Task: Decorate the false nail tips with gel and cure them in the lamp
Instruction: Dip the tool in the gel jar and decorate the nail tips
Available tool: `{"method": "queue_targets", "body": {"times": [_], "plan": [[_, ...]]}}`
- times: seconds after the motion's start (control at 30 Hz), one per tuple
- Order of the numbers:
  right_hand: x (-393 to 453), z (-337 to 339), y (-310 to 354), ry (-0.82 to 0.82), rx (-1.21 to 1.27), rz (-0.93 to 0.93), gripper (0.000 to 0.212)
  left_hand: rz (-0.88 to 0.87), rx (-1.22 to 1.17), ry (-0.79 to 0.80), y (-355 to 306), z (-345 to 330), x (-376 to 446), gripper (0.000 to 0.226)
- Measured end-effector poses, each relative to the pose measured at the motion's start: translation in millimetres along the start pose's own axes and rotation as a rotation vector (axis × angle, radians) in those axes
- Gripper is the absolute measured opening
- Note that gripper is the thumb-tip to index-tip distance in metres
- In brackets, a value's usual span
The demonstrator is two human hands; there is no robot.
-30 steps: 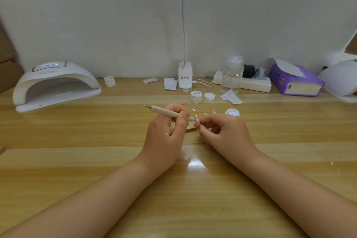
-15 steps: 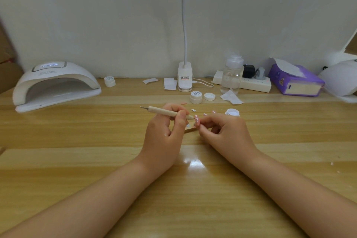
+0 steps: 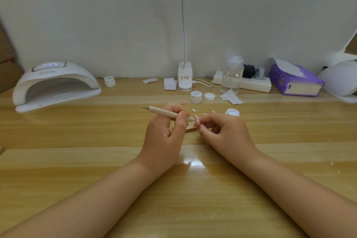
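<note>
The left hand (image 3: 164, 131) grips a pale wooden dotting tool with metal tips (image 3: 166, 113) like a pen, thumb and fingers curled round its shaft, the near tip touching a small pink false nail tip with white dots (image 3: 197, 120). The right hand (image 3: 224, 131) pinches that nail tip between thumb and forefinger, just above the light wooden table (image 3: 96, 160). Two more dotted nail tips (image 3: 205, 114) lie on the table just behind the right hand, beside an open white gel pot (image 3: 232, 112). A closed white jar (image 3: 196, 97) and a loose white lid (image 3: 209, 96) stand farther back. The white arched curing lamp (image 3: 56, 85) sits at the far left, well apart from the hands, its opening facing the person
</note>
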State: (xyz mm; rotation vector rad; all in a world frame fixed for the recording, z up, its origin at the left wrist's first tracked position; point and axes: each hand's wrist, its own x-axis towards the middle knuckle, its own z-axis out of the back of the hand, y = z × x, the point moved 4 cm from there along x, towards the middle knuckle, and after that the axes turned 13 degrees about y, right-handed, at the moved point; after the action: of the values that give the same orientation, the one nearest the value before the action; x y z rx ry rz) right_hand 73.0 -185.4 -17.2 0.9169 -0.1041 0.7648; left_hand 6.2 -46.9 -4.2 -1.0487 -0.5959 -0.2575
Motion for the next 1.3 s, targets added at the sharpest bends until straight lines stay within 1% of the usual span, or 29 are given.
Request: {"method": "queue_targets", "body": {"times": [0.43, 0.8, 1.3], "plan": [[0.2, -0.2, 0.8, -0.011, -0.008, -0.002, 0.011, 0.000, 0.019, 0.040, -0.4, -1.9, 0.9, 0.017], [0.1, 0.2, 1.0, -0.004, -0.004, -0.001, 0.010, -0.009, 0.028, 0.041, -0.3, -1.6, 0.9, 0.020], [0.6, -0.6, -0.8, -0.012, -0.004, 0.014, 0.011, -0.001, 0.027, 0.038, -0.1, -2.1, 1.3, 0.016]]}}
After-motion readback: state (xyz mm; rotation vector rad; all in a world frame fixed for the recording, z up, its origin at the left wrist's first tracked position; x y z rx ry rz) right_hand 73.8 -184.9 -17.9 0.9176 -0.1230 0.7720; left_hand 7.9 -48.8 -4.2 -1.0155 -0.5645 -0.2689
